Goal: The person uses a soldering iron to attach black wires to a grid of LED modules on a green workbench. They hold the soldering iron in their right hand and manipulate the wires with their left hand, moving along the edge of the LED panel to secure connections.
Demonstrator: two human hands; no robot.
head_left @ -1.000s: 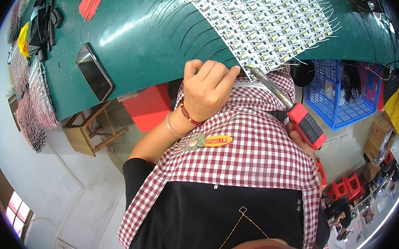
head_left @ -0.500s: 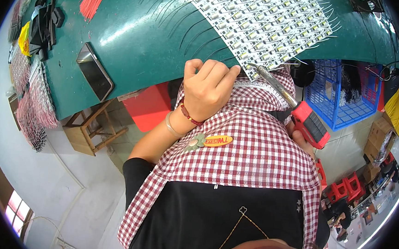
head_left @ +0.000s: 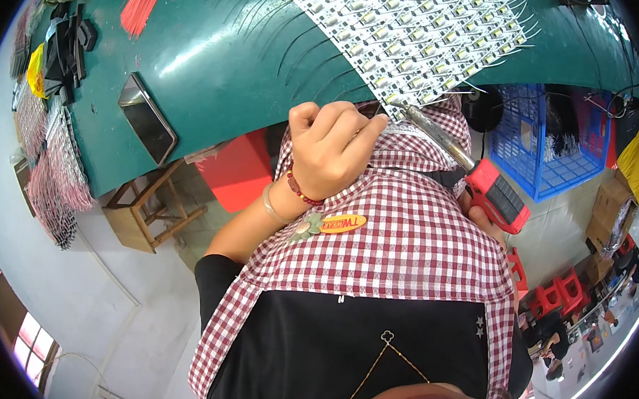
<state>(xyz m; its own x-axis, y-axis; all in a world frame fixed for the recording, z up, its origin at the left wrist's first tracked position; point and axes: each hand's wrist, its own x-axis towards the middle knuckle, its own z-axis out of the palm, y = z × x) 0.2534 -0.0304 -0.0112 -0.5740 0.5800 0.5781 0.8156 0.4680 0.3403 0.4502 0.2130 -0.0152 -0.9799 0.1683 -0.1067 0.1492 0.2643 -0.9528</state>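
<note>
A panel of white LED circuit boards [head_left: 412, 39] lies on the green table, with thin black wires [head_left: 289, 45] sticking out along its left edge. My left hand [head_left: 334, 145] is closed at the panel's near corner, thumb and forefinger pinching what looks like a thin black wire. My right hand [head_left: 484, 222], largely hidden behind the handle, holds a soldering iron [head_left: 494, 193] with a red and black grip. The iron's metal tip reaches the small pads at that same near corner, just right of my left fingertips.
On the green table [head_left: 214, 111] lie a phone [head_left: 147, 118] and a bundle of red wires [head_left: 139, 7]. Black pieces [head_left: 67, 52] and wire bundles [head_left: 59, 159] are at the far left. A blue basket [head_left: 538, 144], a red stool [head_left: 233, 167] and a wooden stool [head_left: 148, 213] stand below table level.
The view has shifted slightly, and the panel appears a little farther left. Both hands remain at the near corner, the iron's tip still at the pads.
</note>
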